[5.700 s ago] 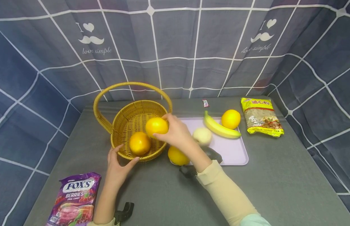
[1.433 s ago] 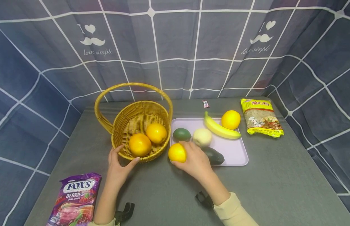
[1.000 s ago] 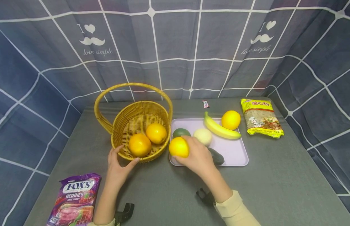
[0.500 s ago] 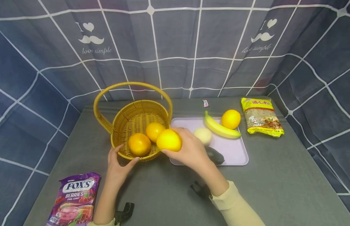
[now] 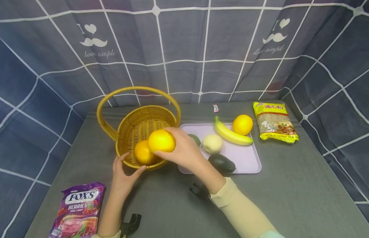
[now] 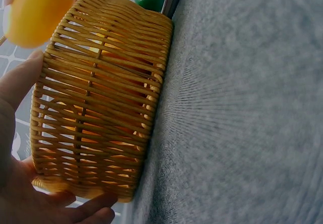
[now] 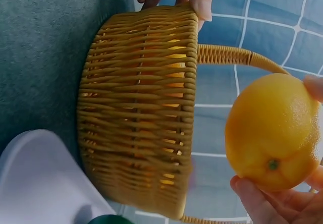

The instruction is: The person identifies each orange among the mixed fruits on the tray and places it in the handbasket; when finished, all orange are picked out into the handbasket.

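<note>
Now, head view, right hand [image 5: 183,147]: it grips an orange [image 5: 162,141] over the wicker basket [image 5: 148,115], where a second orange [image 5: 143,153] lies.
Head view, left hand [image 5: 123,173]: it holds the near side of the basket.
Head view, tray [image 5: 244,162]: it carries a banana [image 5: 233,135] and an avocado [image 5: 221,163].
Left wrist view: thumb [image 6: 22,77] touches the rim [image 6: 36,113], fingers [image 6: 98,204] bend against the woven wall [image 6: 101,113].
Right wrist view: the gripped orange is above the rim, apart from it.

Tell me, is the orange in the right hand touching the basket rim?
Apart. The right wrist view shows it: a strip of curtain is plainly visible between the held orange and the basket rim.
</note>
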`<state>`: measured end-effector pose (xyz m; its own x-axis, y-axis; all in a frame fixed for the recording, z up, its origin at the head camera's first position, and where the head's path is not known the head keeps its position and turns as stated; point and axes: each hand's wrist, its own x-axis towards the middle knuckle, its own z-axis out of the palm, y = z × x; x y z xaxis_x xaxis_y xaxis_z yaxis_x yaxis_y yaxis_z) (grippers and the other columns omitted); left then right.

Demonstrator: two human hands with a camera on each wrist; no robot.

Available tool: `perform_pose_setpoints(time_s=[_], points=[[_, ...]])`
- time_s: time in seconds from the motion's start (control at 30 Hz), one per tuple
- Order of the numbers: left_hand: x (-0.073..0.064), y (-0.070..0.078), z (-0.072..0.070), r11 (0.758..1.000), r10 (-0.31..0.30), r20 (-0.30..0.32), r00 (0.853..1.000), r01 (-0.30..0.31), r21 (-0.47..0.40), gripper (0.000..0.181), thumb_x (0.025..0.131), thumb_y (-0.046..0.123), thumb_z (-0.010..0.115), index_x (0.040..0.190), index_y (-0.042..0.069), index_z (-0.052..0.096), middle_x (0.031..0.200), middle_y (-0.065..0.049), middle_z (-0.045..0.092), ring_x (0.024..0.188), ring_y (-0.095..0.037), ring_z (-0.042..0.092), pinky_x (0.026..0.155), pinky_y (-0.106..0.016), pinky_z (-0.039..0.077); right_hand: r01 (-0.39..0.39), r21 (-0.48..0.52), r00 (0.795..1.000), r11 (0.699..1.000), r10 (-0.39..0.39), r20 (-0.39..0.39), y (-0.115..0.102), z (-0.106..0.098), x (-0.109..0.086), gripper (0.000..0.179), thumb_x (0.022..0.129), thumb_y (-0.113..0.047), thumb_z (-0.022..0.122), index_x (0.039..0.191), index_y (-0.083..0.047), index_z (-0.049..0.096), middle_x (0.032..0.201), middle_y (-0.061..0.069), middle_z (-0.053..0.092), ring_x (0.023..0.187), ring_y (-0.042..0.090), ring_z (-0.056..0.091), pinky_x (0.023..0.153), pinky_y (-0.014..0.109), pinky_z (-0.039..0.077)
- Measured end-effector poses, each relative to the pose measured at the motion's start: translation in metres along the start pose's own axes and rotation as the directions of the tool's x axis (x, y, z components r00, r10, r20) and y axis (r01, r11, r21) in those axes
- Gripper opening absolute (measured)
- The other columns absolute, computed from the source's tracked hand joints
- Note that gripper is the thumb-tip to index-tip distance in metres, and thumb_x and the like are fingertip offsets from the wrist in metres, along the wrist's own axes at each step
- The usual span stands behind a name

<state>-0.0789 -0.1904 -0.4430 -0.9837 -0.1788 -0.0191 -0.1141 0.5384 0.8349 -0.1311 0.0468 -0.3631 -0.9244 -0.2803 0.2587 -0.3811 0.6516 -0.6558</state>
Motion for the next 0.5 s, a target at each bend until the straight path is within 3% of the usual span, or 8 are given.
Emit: perform_pose_setpoints(time_s=[0.5], points=[[0.001,-0.002,0.001,1.000,-0.007,-0.005,1.000,0.007,-0.001,0.084,0.080,0.039,0.078,0.145,0.011,0.032,0.158,-0.017,0.003,0.140,-0.044,0.017,0.109,-0.060,0.024,-0.013,0.029,1.000,0.999,0.013,-0.002,-0.008,0.016,0.034,0.075,0.074,-0.058,0.074,0.135,-0.022,0.051,0.128,-0.003,0.056,0.104,0.016,0.058,0.081,0.039,0.050]])
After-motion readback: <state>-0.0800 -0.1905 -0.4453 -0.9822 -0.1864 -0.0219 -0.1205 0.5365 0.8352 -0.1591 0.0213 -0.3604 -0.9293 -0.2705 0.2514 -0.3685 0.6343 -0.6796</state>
